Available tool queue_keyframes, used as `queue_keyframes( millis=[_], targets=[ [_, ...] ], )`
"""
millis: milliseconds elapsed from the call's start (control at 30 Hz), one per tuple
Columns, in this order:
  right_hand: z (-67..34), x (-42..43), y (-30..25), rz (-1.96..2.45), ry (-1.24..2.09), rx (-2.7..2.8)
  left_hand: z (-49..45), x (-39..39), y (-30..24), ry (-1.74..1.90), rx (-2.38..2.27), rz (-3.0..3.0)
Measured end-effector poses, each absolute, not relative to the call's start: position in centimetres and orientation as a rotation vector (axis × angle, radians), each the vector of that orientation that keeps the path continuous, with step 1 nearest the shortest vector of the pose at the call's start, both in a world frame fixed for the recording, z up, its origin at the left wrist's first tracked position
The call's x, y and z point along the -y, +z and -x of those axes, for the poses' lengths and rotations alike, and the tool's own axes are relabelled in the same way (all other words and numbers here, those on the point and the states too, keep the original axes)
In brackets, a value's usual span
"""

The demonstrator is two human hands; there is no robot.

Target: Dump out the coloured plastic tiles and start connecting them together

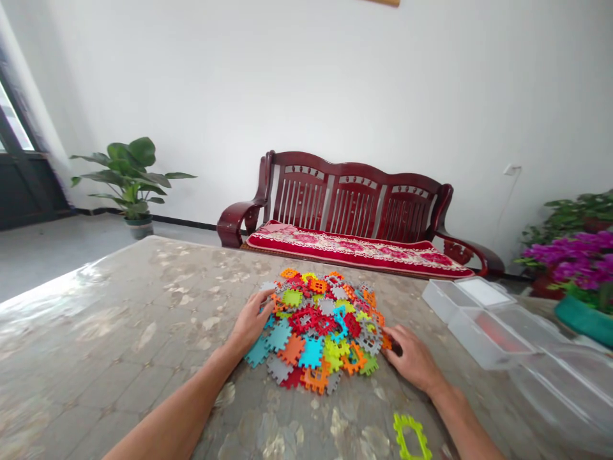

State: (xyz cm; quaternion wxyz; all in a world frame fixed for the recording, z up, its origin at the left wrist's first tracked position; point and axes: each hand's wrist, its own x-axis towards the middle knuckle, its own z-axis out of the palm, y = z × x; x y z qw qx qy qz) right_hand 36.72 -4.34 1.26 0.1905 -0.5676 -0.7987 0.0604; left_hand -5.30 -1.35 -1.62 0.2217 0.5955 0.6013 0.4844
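We have the pile (311, 345) of notched tiles mid-bench (119, 358), straight ahead, mixed colours, some solid, some cut out. Our left hand (249, 319) is at its left edge, fingers spread, thumb apart from forefinger. Our right hand (412, 358) is at its right edge, fingers curled, gap to the thumb; we can't tell if the tips pinch anything. One lime frame (408, 421) lies apart, nearer us. Clear boxes (479, 338) sit on our right.
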Motion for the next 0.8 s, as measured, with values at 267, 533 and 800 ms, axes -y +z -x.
queue_keyframes(
  millis=[267, 533, 800],
  targets=[
    [-36.9, 4.7, 1.3, 1.495, 0.166, 2.248, 5.1, 1.3, -1.3, 1.290, -1.663, -1.737],
    [-36.5, 4.1, 1.3, 1.597, 0.157, 1.966, 5.1, 0.9, -1.2, 1.243, -1.683, -1.702],
    [-35.5, 2.3, 2.9, 1.433, 0.712, 1.736, 5.3, 0.6, -1.1, 1.250, -1.653, -1.639]
  ],
)
